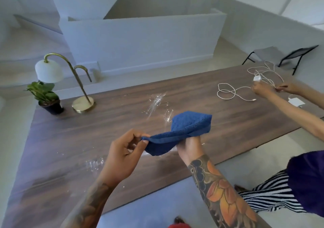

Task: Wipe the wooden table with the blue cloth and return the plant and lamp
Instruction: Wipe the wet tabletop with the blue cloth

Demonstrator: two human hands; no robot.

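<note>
Both the left hand (pixel 122 156) and right hand (pixel 190 146) pinch the blue cloth (pixel 182 131) above the wet surface (pixel 87 140), where a careless sweep risks toppling the lamp (pixel 70 82) or potted plant (pixel 46 96) at the far-left corner.

There is one desk (pixel 70 140), and on it stand one lamp (pixel 57 73) and one plant (pixel 45 96) in a dark pot. I count one blue cloth (pixel 182 131), one white cable (pixel 233 91), one white plug (pixel 256 78) and one flat white box (pixel 296 102). Four hands show: the left hand (pixel 121 156), the right hand (pixel 191 147), and two hands (pixel 263 89) of a second person; one black chair (pixel 287 56) stands behind the desk.
</note>
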